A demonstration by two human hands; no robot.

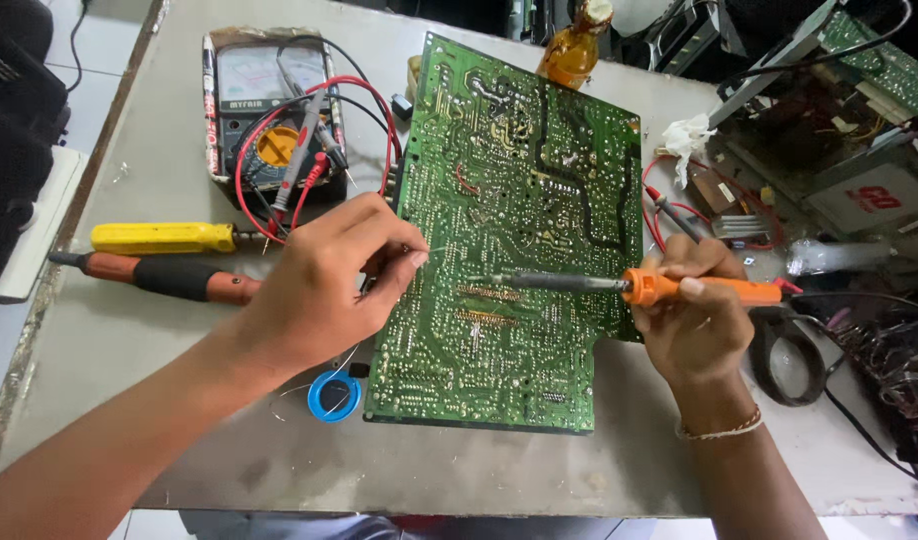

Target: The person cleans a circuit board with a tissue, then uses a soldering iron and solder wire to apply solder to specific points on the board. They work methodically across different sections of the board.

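Observation:
A large green circuit board [524,180] lies solder side up on the grey table [159,330]. My right hand [694,320] grips an orange-handled soldering iron [699,290], its dark tip resting on the board near the middle. My left hand [324,280] sits at the board's left edge, thumb and forefinger pinched on a thin solder wire [434,250] that points toward the iron's tip. A small blue solder spool [334,397] lies just below that hand, its wire curling across the table.
An analog multimeter [269,110] with red and black probe leads sits at the back left. Two screwdrivers, yellow [164,237] and orange-black [169,277], lie to the left. An amber bottle [574,50] stands behind the board. Opened electronics and cables [839,130] crowd the right.

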